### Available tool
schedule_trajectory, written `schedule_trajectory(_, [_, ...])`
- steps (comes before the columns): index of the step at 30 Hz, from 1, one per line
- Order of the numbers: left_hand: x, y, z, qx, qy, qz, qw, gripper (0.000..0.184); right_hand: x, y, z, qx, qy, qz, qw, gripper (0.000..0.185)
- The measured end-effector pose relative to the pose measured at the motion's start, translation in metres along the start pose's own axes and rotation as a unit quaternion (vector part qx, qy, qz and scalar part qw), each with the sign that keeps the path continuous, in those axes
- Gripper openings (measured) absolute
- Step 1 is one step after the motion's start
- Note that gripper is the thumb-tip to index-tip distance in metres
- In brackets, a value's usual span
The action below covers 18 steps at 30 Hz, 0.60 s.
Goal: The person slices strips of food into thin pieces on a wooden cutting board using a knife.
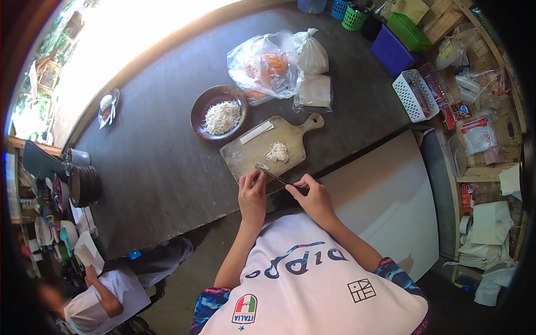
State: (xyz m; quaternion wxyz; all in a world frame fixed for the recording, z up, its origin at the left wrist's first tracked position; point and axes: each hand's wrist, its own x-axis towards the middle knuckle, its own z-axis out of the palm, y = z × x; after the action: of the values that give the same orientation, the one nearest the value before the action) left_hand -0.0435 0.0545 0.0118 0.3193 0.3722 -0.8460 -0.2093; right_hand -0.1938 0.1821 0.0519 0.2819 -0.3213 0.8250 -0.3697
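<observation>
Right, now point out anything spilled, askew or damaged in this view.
Nothing looks spilled or damaged near the left hand or right hand: white shreds are heaped in the bowl, with a smaller pile on the cutting board. The untidy spot is far right, where papers lie in a loose, uneven stack.

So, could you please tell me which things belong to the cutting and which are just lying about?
Likely in use: knife, cutting board, white strip, shredded pile, brown bowl of shreds.
Apparently lying about: purple bin, white basket, green basket.
</observation>
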Motion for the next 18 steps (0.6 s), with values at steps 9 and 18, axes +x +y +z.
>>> schedule_trajectory(9, [0.000,-0.001,0.003,-0.019,0.012,-0.014,1.000,0.021,-0.001,0.009,0.003,-0.010,0.003,-0.020,1.000,0.038])
schedule_trajectory(18, [-0.001,-0.004,-0.001,-0.006,0.002,0.007,1.000,0.020,-0.011,0.017,0.002,-0.010,0.016,-0.025,1.000,0.038])
